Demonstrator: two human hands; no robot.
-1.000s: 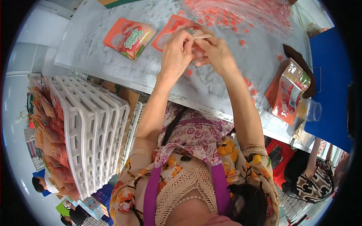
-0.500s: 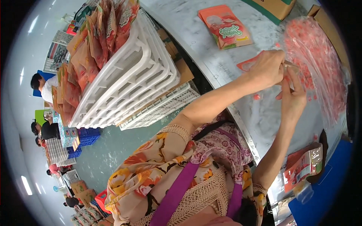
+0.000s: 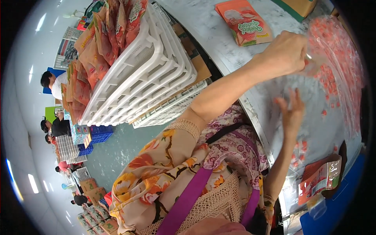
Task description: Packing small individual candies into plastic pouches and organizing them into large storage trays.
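Two hands (image 3: 285,51), one clear cup (image 3: 317,208)

The worktop (image 3: 317,125) is white, marbled grey. At one o'clock a coral pouch (image 3: 246,25) bears green lettering; between two and three, glare-blurred pieces (image 3: 329,78) look pinkish-red; at seven, a cream blouse (image 3: 145,170) shows orange flowers.

Bare tabletop (image 3: 266,96) between left hand (image 3: 289,51) and right hand (image 3: 291,113), room to pass there, clear bag of red pieces (image 3: 344,82) blocking the far right, pouch stack (image 3: 244,22) near the left hand, white crates (image 3: 145,74) walling the left.
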